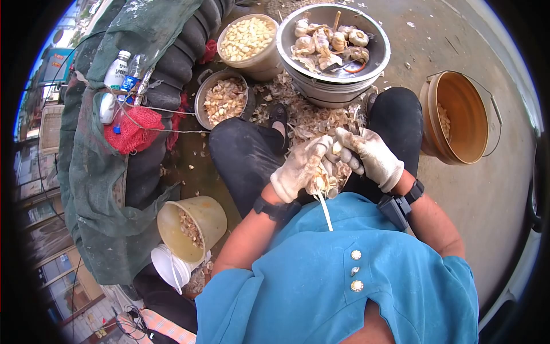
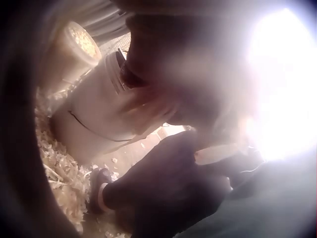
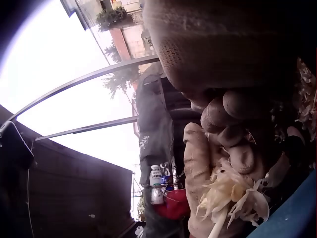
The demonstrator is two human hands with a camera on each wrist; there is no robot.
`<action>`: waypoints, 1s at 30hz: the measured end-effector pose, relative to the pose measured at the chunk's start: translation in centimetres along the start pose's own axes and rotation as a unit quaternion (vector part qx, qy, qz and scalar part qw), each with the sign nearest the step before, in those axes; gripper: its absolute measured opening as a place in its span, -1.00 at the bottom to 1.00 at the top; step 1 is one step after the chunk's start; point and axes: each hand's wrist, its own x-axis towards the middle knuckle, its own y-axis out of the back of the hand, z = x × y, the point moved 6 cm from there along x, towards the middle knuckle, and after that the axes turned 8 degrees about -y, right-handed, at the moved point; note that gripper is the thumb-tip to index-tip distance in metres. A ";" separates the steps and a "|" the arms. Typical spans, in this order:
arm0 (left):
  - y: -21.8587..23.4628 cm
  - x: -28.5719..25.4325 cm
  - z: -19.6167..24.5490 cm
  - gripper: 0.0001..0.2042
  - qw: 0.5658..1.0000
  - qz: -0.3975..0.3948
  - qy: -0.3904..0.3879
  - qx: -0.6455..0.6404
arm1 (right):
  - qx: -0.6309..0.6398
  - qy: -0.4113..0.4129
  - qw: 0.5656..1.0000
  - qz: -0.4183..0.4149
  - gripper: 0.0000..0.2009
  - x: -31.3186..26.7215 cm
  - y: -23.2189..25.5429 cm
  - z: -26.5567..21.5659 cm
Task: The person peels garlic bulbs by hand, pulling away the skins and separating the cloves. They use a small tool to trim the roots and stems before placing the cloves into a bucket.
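My gloved left hand [image 1: 301, 169] grips a partly peeled garlic bulb [image 1: 322, 182], its pale stem pointing down toward the blue top. In the right wrist view, the garlic bulb [image 3: 230, 191] shows loose papery skin flaring around the stem. From the other side, my gloved right hand [image 1: 372, 157] meets the left, its curled fingers pinching at the bulb's upper end. Glove fingers hide that end of the bulb. Glare and dark blur cover most of the left wrist view, where a pale stem [image 2: 218, 153] shows.
Ahead, a metal basin [image 1: 381, 57] of whole garlic bulbs sits on a bucket. Peeled cloves fill a tub [image 1: 274, 63]; a pot [image 1: 200, 103] holds unpeeled cloves. An orange bucket [image 1: 458, 126] stands right, a tipped yellowish bucket [image 1: 212, 221] left. Garlic skins [image 1: 321, 117] litter the ground.
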 end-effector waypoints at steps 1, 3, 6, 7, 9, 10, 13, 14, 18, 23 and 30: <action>0.8 0.2 -1.1 -0.68 0.999 0.009 0.002 0.041 | 0.000 0.000 1.000 0.000 -0.70 -0.1 -0.2 -0.1; 1.1 0.6 -2.5 -0.68 0.997 0.017 0.005 0.081 | -0.018 -0.017 1.000 -0.005 -0.67 -0.4 -0.8 -0.2; 0.5 1.0 -3.0 -0.68 0.997 0.011 -0.045 -0.068 | -0.012 -0.012 1.000 -0.009 -0.68 -0.6 -1.0 -0.4; 0.8 0.9 -3.0 -0.68 0.997 0.011 -0.045 -0.068 | -0.019 -0.006 1.000 -0.015 -0.68 -0.6 -1.0 -0.5; 1.4 0.5 -3.2 -0.68 0.999 -0.008 -0.001 -0.033 | -0.019 0.013 0.999 -0.025 -0.68 -0.7 -1.1 -0.7; 1.2 0.5 -3.1 -0.68 0.999 -0.008 0.000 -0.033 | -0.019 0.031 0.999 -0.034 -0.68 -0.7 -1.3 -0.8; 1.1 0.4 -2.2 -0.67 0.999 0.043 -0.009 -0.024 | 0.003 0.036 0.998 -0.047 -0.70 -0.2 -1.1 -0.3; 0.1 0.6 -1.6 -0.65 0.993 0.006 -0.013 -0.116 | 0.002 0.035 0.998 -0.049 -0.70 -0.1 -1.3 0.0; -1.0 0.7 -0.6 -0.65 0.967 -0.026 0.009 -0.252 | 0.110 0.043 0.991 -0.057 -0.70 -0.4 -1.4 -0.2; 2.1 0.3 -2.1 -0.74 0.990 0.055 0.002 -0.132 | 0.135 0.069 0.981 -0.123 -0.69 -0.7 -1.3 -1.0; 1.9 0.7 -1.1 -0.73 0.994 0.080 -0.054 -0.046 | 0.074 0.075 0.991 -0.087 -0.66 -0.3 -0.4 -0.8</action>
